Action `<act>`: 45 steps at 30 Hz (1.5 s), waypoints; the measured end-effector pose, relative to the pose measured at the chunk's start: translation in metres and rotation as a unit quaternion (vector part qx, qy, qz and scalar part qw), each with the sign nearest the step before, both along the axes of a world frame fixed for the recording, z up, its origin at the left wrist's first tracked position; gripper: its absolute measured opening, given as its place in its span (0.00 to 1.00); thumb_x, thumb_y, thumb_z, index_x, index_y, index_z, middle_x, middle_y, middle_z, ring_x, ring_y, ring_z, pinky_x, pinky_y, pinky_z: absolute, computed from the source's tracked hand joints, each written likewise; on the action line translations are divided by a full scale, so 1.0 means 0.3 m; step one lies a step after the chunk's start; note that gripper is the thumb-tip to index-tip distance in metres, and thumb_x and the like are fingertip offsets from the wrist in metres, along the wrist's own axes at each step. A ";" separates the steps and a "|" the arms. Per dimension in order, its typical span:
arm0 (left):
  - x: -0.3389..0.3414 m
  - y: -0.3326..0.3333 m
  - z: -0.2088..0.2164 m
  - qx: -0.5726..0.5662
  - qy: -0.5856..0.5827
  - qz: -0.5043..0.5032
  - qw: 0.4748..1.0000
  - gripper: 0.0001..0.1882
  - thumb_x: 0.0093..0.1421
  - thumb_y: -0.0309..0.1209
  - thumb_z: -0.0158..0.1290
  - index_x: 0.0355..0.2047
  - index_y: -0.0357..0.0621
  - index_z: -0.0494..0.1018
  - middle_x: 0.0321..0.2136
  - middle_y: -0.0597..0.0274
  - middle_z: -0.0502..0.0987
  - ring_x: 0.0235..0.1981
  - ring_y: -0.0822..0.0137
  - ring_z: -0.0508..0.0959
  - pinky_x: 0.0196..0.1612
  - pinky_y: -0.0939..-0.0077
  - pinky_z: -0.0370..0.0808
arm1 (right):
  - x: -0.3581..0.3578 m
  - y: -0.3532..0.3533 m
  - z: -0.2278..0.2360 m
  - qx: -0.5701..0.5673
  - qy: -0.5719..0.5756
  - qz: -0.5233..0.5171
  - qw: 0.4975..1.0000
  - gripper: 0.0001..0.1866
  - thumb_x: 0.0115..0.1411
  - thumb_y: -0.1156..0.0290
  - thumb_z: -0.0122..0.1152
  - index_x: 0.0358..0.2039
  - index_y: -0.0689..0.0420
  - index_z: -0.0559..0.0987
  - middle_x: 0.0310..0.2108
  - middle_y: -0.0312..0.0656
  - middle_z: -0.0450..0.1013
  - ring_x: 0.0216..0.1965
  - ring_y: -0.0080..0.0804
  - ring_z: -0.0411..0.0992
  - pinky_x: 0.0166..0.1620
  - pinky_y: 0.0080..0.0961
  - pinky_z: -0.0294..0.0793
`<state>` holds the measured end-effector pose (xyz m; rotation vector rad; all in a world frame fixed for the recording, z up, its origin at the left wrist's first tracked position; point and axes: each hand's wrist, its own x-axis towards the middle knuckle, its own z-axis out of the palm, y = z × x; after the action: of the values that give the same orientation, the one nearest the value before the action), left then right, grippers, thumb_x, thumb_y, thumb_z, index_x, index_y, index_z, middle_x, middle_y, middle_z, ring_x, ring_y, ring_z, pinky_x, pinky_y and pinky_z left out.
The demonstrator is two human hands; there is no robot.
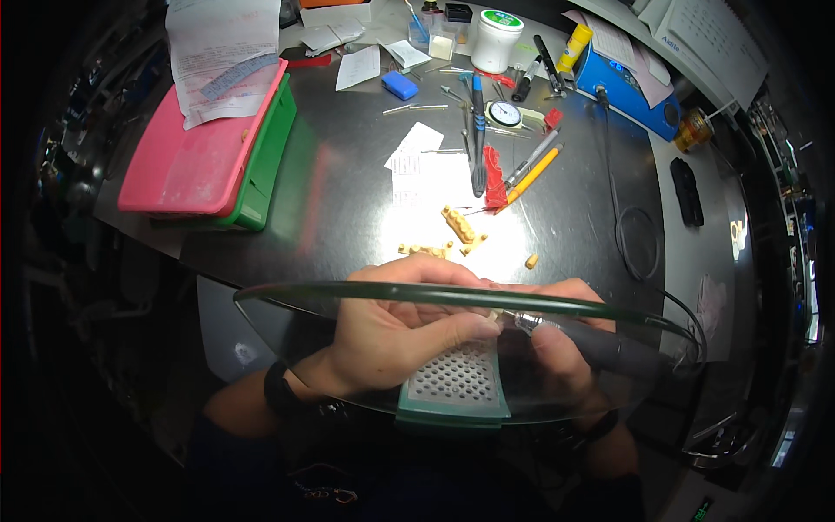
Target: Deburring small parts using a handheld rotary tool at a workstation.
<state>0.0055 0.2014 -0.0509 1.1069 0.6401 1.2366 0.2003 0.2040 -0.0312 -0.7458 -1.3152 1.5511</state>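
My left hand (pixel 387 337) is closed, pinching a small pale tooth-like piece (pixel 493 317) between thumb and fingers. In my right hand (pixel 561 355) is a dark rotary handpiece (pixel 613 346), its metal nose pointing left at the piece. Whether its tip touches the piece I cannot tell. A clear shield (pixel 435 296) with a thick green edge lies between the view and both hands, covering part of the fingers. Below them sits a green-framed perforated plate (pixel 457 383). Just beyond my hands are yellowish dental model pieces (pixel 458 224) and a single small tooth-shaped piece (pixel 531 261).
A green bin with a pink lid (pixel 187 165) and papers stands at the left. Pens, a long blue-handled brush (pixel 478 130), a dial gauge (pixel 504 113) and a white jar (pixel 498 42) lie farther back. A black cable (pixel 616 191) runs from a blue box (pixel 622 91) along the right.
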 end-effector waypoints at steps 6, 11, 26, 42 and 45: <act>0.007 0.003 0.009 0.008 0.028 0.006 1.000 0.14 0.53 0.14 0.57 0.41 0.26 0.70 0.38 0.46 0.78 0.42 0.64 0.79 0.47 0.72 0.78 | 0.006 0.010 -0.011 0.048 0.009 0.012 0.999 0.08 0.59 0.79 0.57 0.38 0.66 0.71 0.44 0.60 0.73 0.53 0.46 0.70 0.58 0.38 0.68; -0.002 0.001 0.001 -0.012 0.047 0.001 0.999 0.15 0.52 0.14 0.58 0.41 0.28 0.70 0.37 0.49 0.78 0.41 0.64 0.79 0.46 0.73 0.79 | 0.011 -0.001 -0.008 0.029 0.019 0.023 0.999 0.09 0.58 0.81 0.57 0.39 0.66 0.71 0.46 0.60 0.72 0.53 0.46 0.70 0.58 0.38 0.68; 0.003 -0.003 -0.008 -0.004 0.030 0.027 0.999 0.14 0.52 0.16 0.60 0.38 0.31 0.69 0.34 0.49 0.78 0.37 0.65 0.80 0.42 0.73 0.80 | 0.023 0.004 -0.002 0.057 0.029 0.062 0.996 0.12 0.57 0.81 0.56 0.42 0.68 0.70 0.48 0.61 0.71 0.53 0.44 0.70 0.57 0.34 0.68; 0.005 -0.004 -0.021 0.022 0.018 0.037 0.999 0.15 0.50 0.16 0.61 0.37 0.31 0.69 0.34 0.49 0.78 0.38 0.65 0.80 0.43 0.73 0.80 | 0.017 0.004 -0.011 0.041 0.021 0.049 0.998 0.10 0.58 0.81 0.56 0.41 0.67 0.70 0.46 0.62 0.72 0.53 0.45 0.70 0.57 0.36 0.68; 0.007 0.003 -0.025 0.057 0.049 0.043 0.996 0.15 0.50 0.16 0.61 0.38 0.31 0.71 0.34 0.49 0.78 0.38 0.65 0.80 0.43 0.74 0.79 | 0.012 0.004 -0.030 0.021 0.056 0.012 0.998 0.11 0.59 0.80 0.56 0.41 0.67 0.69 0.46 0.61 0.72 0.52 0.45 0.71 0.57 0.36 0.68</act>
<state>0.0077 0.2023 -0.0585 1.2523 0.7048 1.3109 0.2040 0.2053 -0.0403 -0.6106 -1.2741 1.5559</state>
